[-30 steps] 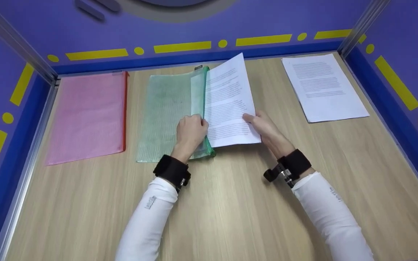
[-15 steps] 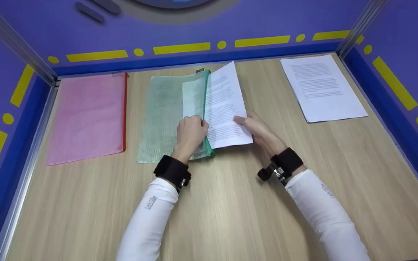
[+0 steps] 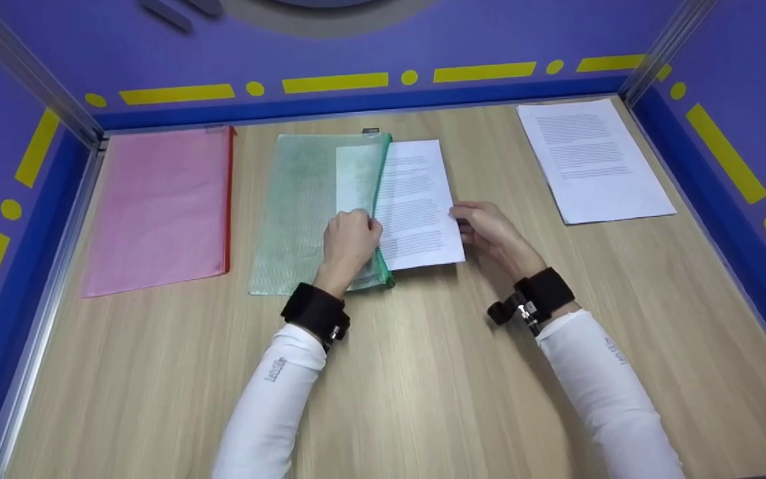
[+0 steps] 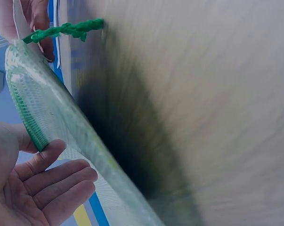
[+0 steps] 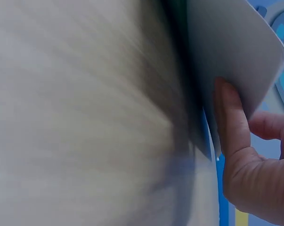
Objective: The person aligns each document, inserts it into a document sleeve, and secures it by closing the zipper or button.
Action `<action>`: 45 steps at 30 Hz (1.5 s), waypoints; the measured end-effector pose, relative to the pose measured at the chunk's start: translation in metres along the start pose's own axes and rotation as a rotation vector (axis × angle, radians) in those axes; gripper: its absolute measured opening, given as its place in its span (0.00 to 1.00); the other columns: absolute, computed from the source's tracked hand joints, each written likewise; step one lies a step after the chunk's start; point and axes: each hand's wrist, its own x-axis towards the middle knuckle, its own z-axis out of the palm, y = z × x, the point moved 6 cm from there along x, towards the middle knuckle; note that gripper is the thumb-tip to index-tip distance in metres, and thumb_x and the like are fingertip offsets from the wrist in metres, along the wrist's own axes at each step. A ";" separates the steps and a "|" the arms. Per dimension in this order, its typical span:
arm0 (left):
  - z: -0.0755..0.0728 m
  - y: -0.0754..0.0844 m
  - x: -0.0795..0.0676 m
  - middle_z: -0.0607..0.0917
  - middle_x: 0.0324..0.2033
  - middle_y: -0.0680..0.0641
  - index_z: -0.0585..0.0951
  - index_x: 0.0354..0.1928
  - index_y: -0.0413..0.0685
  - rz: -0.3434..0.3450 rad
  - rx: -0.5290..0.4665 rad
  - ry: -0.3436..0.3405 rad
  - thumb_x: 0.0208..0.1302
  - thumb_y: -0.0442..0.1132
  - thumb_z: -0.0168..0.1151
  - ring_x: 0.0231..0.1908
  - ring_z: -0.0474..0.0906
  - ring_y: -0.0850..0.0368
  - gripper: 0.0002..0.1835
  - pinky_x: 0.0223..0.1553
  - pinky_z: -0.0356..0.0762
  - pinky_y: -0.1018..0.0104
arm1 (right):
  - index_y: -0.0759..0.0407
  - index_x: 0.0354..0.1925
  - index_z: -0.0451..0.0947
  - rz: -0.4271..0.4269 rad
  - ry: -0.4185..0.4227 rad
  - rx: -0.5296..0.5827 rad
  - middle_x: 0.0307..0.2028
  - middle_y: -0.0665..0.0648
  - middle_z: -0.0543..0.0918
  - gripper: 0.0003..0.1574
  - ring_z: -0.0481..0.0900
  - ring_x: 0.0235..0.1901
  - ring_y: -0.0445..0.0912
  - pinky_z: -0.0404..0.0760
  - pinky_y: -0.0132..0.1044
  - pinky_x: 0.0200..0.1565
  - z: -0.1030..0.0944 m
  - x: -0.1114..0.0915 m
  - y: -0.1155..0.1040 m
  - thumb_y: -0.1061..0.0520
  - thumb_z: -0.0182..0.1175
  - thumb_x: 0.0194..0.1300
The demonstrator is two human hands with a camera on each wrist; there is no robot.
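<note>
A green mesh zipper pouch [image 3: 303, 213] lies on the table, its zipper side facing right. At that opening, my left hand [image 3: 350, 241] pinches the upper layer's edge between thumb and index finger; the left wrist view shows its other fingers [image 4: 61, 188] loosely bent. Printed paper [image 3: 416, 206] sits partly inside the pouch, with the rest sticking out to the right. My right hand [image 3: 493, 233] holds the paper's right edge, thumb on top. In the right wrist view, a finger [image 5: 232, 117] lies against the paper's underside.
A pink mesh zipper pouch [image 3: 157, 206] with a red zipper lies at the left. A stack of printed paper [image 3: 596, 159] lies at the back right. Purple panels [image 3: 489, 33] wall the table at the back and both sides.
The paper has slid left, deeper into the green pouch, and its raised far corner has come down flatter. My right hand moved left with it, then slightly right to its edge. My left hand stays put.
</note>
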 end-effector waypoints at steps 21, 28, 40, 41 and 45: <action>0.000 0.000 -0.003 0.63 0.15 0.54 0.63 0.16 0.52 0.011 0.022 0.002 0.70 0.38 0.54 0.19 0.59 0.57 0.22 0.22 0.57 0.66 | 0.75 0.67 0.64 0.047 0.024 -0.143 0.28 0.48 0.83 0.32 0.84 0.26 0.37 0.84 0.26 0.32 -0.001 0.001 0.003 0.62 0.57 0.69; 0.001 0.000 -0.003 0.64 0.14 0.54 0.65 0.16 0.51 0.012 0.004 -0.002 0.70 0.39 0.54 0.19 0.61 0.57 0.21 0.22 0.58 0.65 | 0.75 0.67 0.64 0.033 0.021 -0.116 0.29 0.50 0.84 0.32 0.85 0.27 0.37 0.85 0.27 0.33 0.006 0.000 0.002 0.63 0.57 0.69; 0.001 0.003 -0.003 0.66 0.14 0.53 0.67 0.16 0.50 0.031 0.009 -0.003 0.70 0.39 0.54 0.18 0.62 0.57 0.21 0.21 0.58 0.66 | 0.74 0.64 0.67 0.006 0.005 -0.072 0.29 0.51 0.85 0.29 0.85 0.27 0.38 0.85 0.28 0.34 0.028 0.000 -0.001 0.64 0.57 0.69; 0.001 0.003 -0.003 0.66 0.14 0.53 0.67 0.16 0.50 0.033 0.013 -0.004 0.70 0.39 0.54 0.18 0.62 0.57 0.21 0.21 0.58 0.66 | 0.74 0.64 0.67 0.005 -0.001 -0.070 0.30 0.51 0.85 0.29 0.85 0.27 0.38 0.85 0.28 0.35 0.030 0.001 -0.001 0.64 0.57 0.69; 0.000 0.004 -0.004 0.65 0.13 0.53 0.65 0.16 0.50 0.038 0.031 -0.007 0.71 0.39 0.54 0.17 0.62 0.57 0.21 0.20 0.59 0.66 | 0.74 0.64 0.68 0.005 -0.008 -0.065 0.31 0.52 0.85 0.28 0.85 0.28 0.38 0.85 0.28 0.35 0.038 0.002 0.000 0.64 0.57 0.68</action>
